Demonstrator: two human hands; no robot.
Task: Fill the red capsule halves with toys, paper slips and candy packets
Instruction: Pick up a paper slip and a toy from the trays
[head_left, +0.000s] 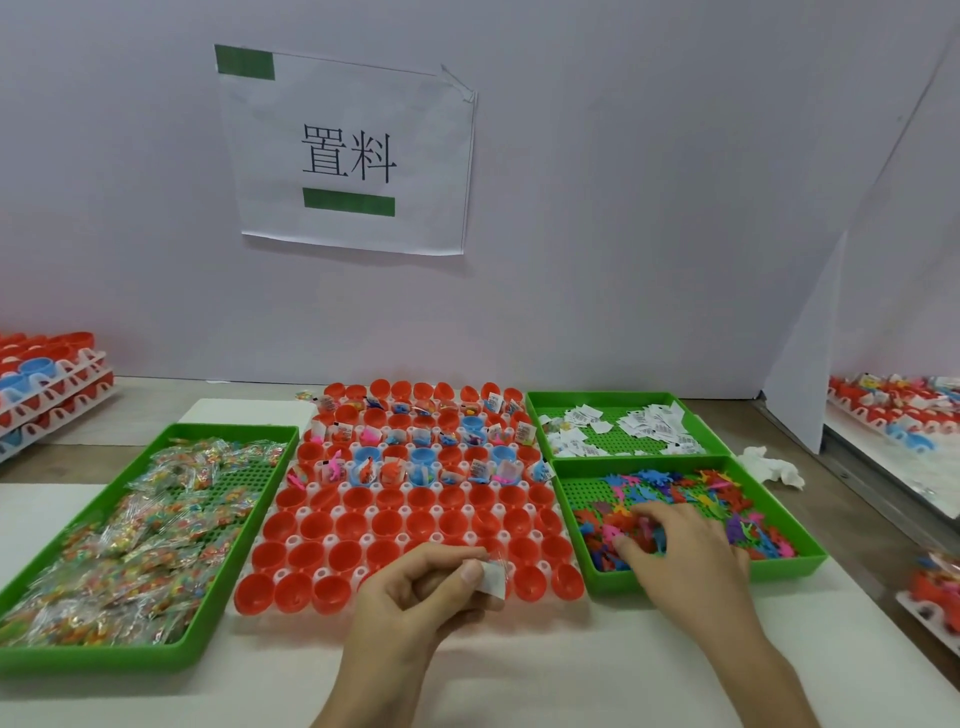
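Left hand (415, 587) pinches flat white paper slip (492, 578).

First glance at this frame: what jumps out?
The red capsule halves grid at centre, far rows mostly filled, near rows empty. Green trays flank it: candy packets left, paper slips and toys right. The left hand pinches a slip over the near rows; the right hand sits among the toys.

The operator's left hand (415, 587) and right hand (680, 545) are bare. The forearms (753, 670) are uncovered to the lower frame edge. The visible fingernails (470, 572) are short and plain.
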